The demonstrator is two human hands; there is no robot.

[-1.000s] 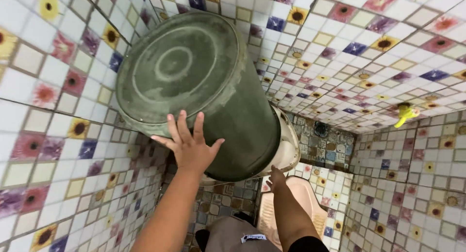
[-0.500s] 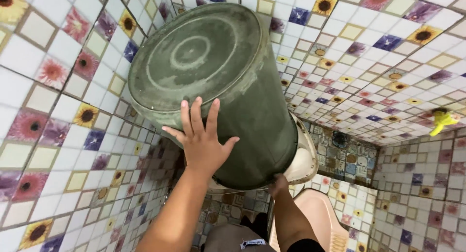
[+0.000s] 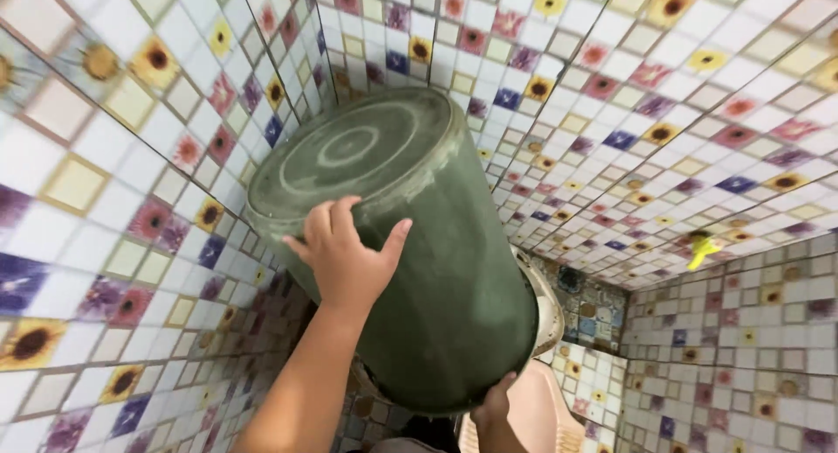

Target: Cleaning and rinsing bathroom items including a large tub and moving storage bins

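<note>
Mid-tipping: green bucket (image 3: 410, 243) upended at frame centre, left hand (image 3: 345, 257) clamped on base edge, right hand (image 3: 493, 409) gripping lower rim. Next probably needing steady support.

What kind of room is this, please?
Most likely a small bathroom or toilet room: flower-patterned tiles cover the walls, a pink squat-toilet pan lies on the floor, and both hands hold an upturned green bucket.

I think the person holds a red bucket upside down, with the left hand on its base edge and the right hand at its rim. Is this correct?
Not quite: the bucket is dark green, not red. The head view shows it turned upside down, with the left hand on its base edge and the right hand at its rim, lower down, in front of the flower-patterned tiled wall.
</note>
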